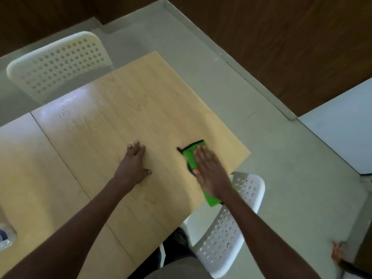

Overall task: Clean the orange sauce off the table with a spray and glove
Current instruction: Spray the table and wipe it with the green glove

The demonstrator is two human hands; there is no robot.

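I am leaning over the pale wood-grain surface (124, 109), the largest thing before me, with a white perforated plastic chair (58, 65) pushed in at its far side and a second white perforated chair (227, 234) just beside its near right corner. My left hand (133, 165) is resting flat on the bare wood near the middle, fingers straight and slightly apart, holding nothing. My right hand (209, 172) is pressing down flat, fingers straight and close together, on the green cloth cleaning glove with black trim (190, 156), which is lying near the right edge of the surface, its lower end reaching that edge. I am judging the glove to be light, soft and floppy, likely to bunch or slide under a loose palm, so spreading my weight across its middle, or slipping my hand inside its cuff, would be controlling it best. I am seeing no orange sauce on the wood, and whether any is lying under the glove I cannot tell. No spray bottle is showing. A clear crumpled thing at the left edge is cut off and too blurred to name.
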